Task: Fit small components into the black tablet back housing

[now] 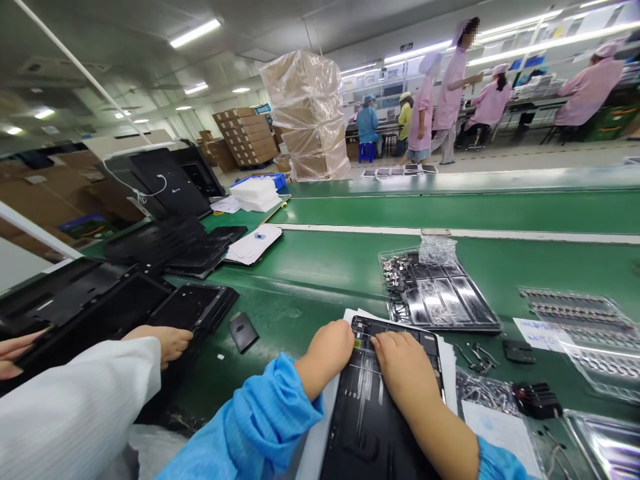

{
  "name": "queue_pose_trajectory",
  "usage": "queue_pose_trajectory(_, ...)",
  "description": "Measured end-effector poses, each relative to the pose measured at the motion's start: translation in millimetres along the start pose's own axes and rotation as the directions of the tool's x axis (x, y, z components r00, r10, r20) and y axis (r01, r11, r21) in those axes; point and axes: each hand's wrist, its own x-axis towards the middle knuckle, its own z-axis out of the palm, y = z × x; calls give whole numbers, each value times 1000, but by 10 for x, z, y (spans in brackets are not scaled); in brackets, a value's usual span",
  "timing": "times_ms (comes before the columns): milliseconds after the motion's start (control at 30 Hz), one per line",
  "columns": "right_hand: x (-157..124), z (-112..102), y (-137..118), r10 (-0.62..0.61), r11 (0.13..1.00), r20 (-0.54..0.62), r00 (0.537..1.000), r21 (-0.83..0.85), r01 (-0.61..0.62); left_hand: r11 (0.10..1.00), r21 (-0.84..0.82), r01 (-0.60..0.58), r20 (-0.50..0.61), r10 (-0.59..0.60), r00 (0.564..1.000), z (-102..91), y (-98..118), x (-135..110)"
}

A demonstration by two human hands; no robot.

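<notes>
A black tablet housing [357, 413] with its inner parts showing lies on white sheets [450, 373] in front of me. My left hand [329, 350], in a blue sleeve, is closed at its upper left edge, thumb and fingers partly hidden. Over the upper middle of the housing, my right hand [406, 363] has its fingers bent together with the tips down on the inner parts; whatever they pinch is too small or hidden to name. A yellow patch [358, 343] shows between the two hands.
At left, a co-worker's white-sleeved hand [167, 340] rests at black housings [195, 303]. A small black piece [243, 332] lies between us. Right of me are a clear tray of parts [450, 293], loose metal pieces [477, 358] and component strips [575, 310]. A green conveyor [350, 210] runs beyond.
</notes>
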Motion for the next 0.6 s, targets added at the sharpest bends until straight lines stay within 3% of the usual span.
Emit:
queue_pose_trajectory(233, -31, 25, 1, 18, 999, -45, 999, 34, -17, 999, 29, -29, 60, 27, 998, -78, 9, 70)
queue_pose_trajectory(600, -79, 62, -35, -23, 998, -10, 1000, 51, 23, 999, 12, -34, 52, 34, 998, -72, 6, 85)
